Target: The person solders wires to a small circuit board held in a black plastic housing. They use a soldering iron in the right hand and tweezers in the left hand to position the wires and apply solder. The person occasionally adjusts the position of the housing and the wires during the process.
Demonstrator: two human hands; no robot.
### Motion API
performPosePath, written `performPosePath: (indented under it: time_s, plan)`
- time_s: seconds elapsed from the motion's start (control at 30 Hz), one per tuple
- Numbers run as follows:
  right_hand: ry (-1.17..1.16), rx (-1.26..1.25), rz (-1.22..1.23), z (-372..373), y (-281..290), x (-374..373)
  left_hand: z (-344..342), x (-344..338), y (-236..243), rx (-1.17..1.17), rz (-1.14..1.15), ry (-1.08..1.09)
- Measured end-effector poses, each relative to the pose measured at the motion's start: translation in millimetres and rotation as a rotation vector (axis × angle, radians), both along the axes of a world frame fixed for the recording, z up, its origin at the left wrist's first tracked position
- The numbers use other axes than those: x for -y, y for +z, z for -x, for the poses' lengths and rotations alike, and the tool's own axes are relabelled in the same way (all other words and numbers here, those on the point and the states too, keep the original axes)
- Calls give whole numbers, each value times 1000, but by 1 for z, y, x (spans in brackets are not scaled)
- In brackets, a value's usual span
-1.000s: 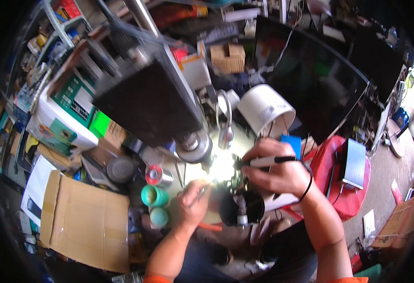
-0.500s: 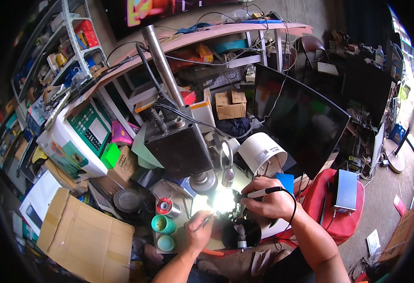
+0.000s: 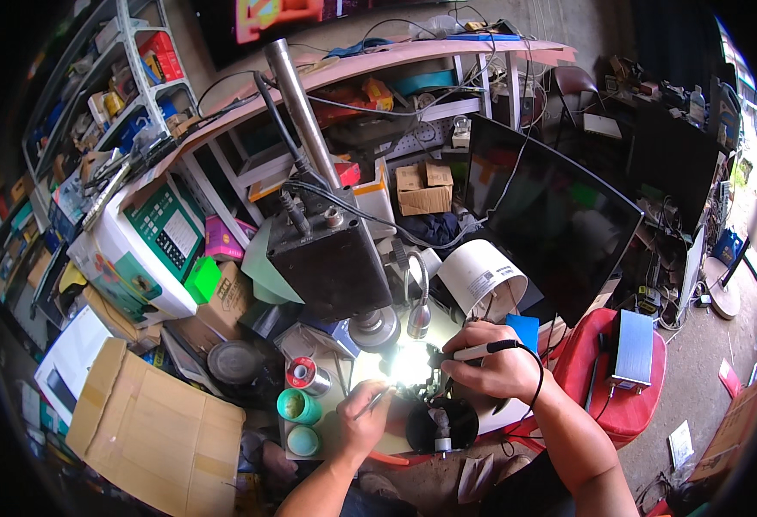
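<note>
My left hand [image 3: 363,422] is closed on a thin pair of metal tweezers [image 3: 372,404], tips toward the bright glare. My right hand [image 3: 501,372] grips a soldering iron [image 3: 480,351] with a pale handle, its black cable looping over my wrist. Both tools point at a small dark workpiece [image 3: 433,384], mostly washed out by the light, so its kind and the tool tips cannot be made out. Right above it hangs a black microscope-like head [image 3: 331,269] with a round lens end. A small lamp [image 3: 418,320] on a bent neck shines down beside the lens.
Left of my left hand stand a solder spool [image 3: 308,376] and a green jar [image 3: 298,406]. A metal pole [image 3: 301,112] carries the black head. A white cylinder [image 3: 482,277] and a large dark screen [image 3: 551,215] stand behind. A blue box [image 3: 631,347] sits on a red stool [image 3: 585,379].
The whole view has shifted slightly. Both hands keep nearly the same place and grip at the lit spot.
</note>
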State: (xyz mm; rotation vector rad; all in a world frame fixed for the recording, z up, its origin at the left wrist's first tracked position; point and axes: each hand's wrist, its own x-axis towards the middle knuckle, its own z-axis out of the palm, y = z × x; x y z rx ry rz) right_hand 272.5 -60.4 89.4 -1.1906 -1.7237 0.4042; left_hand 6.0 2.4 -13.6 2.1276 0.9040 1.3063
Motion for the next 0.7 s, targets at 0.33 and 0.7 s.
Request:
performPosePath:
  time_s: [0.33, 0.7]
  plan:
    - [2, 12, 3, 0, -1, 0, 0, 0, 1, -2, -30, -3]
    - [-1, 19, 9, -1, 0, 0, 0, -1, 3, -19, -26, -4]
